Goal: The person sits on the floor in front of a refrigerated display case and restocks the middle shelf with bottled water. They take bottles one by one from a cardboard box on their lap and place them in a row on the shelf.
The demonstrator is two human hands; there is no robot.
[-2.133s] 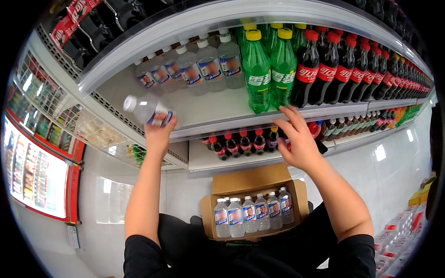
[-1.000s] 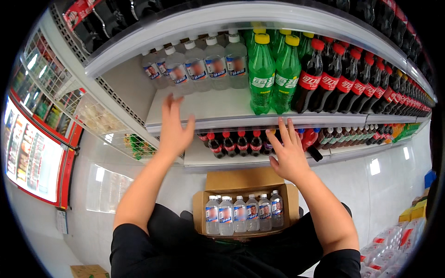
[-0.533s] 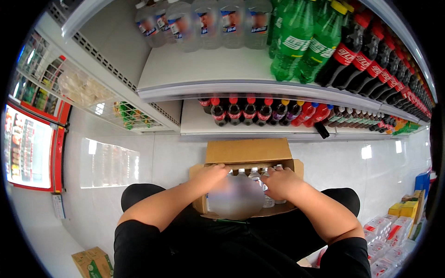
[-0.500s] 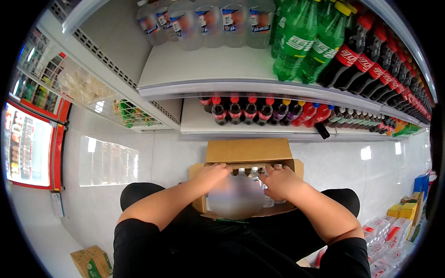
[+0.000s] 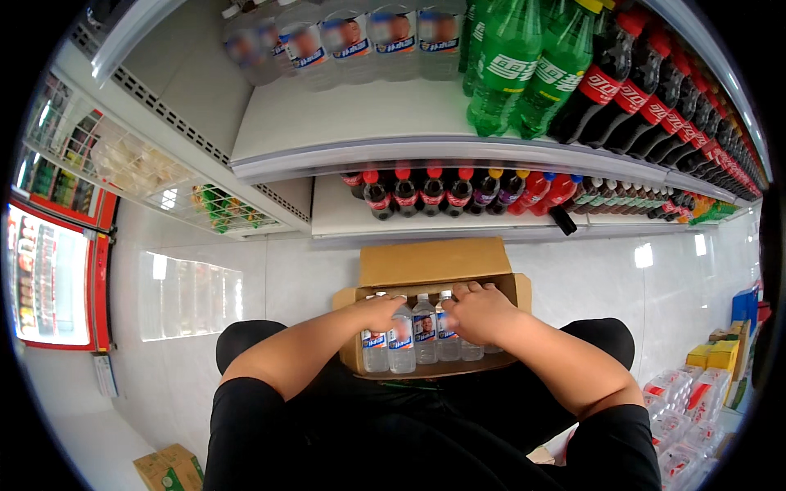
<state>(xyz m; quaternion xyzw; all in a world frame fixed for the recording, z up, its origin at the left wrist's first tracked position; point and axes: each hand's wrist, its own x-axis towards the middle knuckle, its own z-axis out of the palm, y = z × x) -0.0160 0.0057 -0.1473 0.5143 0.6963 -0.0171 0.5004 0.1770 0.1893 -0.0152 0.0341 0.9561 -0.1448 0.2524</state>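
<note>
An open cardboard box stands between my knees, its far flap raised. Several clear water bottles with blue and white labels stand upright in it. My left hand is closed around the neck of a water bottle at the box's left side. Over the bottles on the right, my right hand has its fingers bent round a bottle top, the thumb beside a water bottle; its fingers partly hide the caps there.
Ahead, the upper shelf carries large water bottles, green soda bottles and cola bottles. Small bottles line the lower shelf. A red-framed fridge is at left; wrapped bottle packs and a carton lie behind.
The view has shifted slightly, and the blur over the box has cleared, showing the bottles' labels. Both hands stay at the bottle tops inside the box.
</note>
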